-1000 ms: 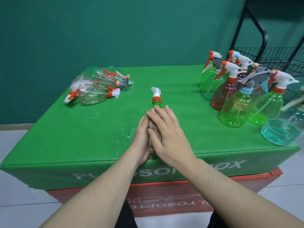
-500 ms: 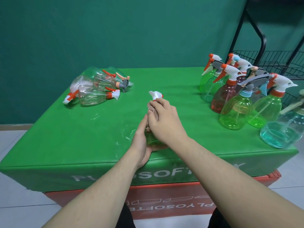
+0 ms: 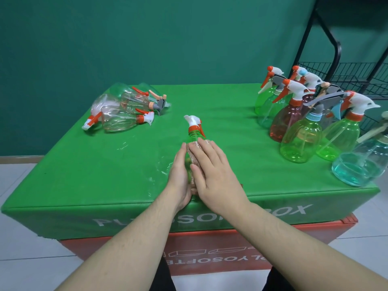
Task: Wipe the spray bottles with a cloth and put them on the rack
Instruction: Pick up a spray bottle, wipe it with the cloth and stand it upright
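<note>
From the head view, a green bottle (image 3: 194, 141) lies near the middle of the desk's (image 3: 84, 175) front edge, its white and orange sprayer pointing toward the back edge. The left hand (image 3: 180, 177) cups the bottle's left side, fingers curled along it, so that grip holds the bottle. The right hand (image 3: 212, 173) lies flat on top with fingers straight and together, pressing a pinkish cloth (image 3: 196, 151) onto the bottle's body; only a strip of cloth shows between the 2 hands.

At the back left corner of the desk a heap of clear bottles (image 3: 121, 111) lies on its side, sprayers pointing right and left; I count about 4, though they overlap and I cannot be sure. Along the right edge a cluster of upright bottles (image 3: 302, 141) stands close together: green ones, a reddish one (image 3: 282, 122), and a pale blue one (image 3: 361, 164) at the front right corner. Behind that cluster, off the desk's back right corner, stands a black wire rack (image 3: 344, 76), its mesh shelf level with the sprayer tops.

The desk is a green padded box with white lettering on its front face, sitting on a red box (image 3: 210, 255) on a pale tiled floor (image 3: 19, 259).
</note>
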A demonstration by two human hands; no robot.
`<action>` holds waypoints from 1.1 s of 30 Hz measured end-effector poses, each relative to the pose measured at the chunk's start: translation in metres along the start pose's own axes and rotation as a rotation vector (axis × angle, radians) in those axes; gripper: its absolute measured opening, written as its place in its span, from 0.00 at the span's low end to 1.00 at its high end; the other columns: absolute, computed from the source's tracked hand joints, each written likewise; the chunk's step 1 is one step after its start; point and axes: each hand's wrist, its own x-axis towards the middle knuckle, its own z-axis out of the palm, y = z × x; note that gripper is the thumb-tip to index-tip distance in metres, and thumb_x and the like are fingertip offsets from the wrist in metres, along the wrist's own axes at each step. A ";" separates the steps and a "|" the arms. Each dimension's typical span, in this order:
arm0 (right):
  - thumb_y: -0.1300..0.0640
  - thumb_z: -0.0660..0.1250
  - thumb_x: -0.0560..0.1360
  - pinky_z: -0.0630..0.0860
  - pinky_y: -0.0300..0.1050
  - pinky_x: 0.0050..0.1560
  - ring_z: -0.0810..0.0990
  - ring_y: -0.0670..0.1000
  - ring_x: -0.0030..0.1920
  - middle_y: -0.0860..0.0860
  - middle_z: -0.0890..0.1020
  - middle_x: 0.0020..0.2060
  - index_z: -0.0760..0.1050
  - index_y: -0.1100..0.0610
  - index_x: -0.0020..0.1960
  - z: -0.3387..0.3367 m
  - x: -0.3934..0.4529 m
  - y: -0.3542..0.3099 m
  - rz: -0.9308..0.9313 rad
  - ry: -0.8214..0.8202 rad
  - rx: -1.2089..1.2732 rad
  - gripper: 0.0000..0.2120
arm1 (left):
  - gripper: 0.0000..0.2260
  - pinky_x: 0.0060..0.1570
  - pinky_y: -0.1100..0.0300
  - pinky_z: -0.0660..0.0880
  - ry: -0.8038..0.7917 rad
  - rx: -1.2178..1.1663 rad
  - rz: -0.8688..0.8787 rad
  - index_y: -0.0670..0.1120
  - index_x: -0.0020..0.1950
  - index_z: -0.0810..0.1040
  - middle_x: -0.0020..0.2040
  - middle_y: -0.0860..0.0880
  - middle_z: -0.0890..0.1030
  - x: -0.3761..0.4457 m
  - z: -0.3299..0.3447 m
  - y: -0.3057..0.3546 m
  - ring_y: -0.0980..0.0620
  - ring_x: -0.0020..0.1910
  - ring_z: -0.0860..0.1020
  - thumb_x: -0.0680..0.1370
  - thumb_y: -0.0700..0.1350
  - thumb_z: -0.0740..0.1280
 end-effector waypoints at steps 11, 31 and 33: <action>0.46 0.53 0.83 0.52 0.56 0.81 0.48 0.51 0.82 0.49 0.56 0.82 0.60 0.52 0.81 -0.002 -0.037 0.007 0.039 -0.104 0.003 0.27 | 0.24 0.66 0.41 0.76 0.083 0.056 0.132 0.50 0.69 0.74 0.63 0.42 0.83 0.008 -0.004 -0.006 0.43 0.62 0.83 0.79 0.62 0.68; 0.52 0.55 0.84 0.63 0.51 0.75 0.66 0.56 0.74 0.52 0.65 0.77 0.73 0.54 0.73 -0.001 0.049 0.003 0.221 -0.072 0.081 0.20 | 0.19 0.53 0.40 0.82 -0.073 0.040 0.035 0.58 0.72 0.75 0.64 0.50 0.83 0.005 -0.005 0.000 0.48 0.62 0.83 0.84 0.60 0.58; 0.51 0.56 0.85 0.65 0.50 0.72 0.68 0.55 0.71 0.48 0.64 0.77 0.72 0.51 0.73 -0.002 0.056 0.002 0.315 -0.079 0.144 0.18 | 0.20 0.47 0.45 0.83 -0.056 0.003 0.034 0.55 0.73 0.75 0.64 0.47 0.83 0.005 -0.007 -0.002 0.47 0.59 0.84 0.84 0.59 0.58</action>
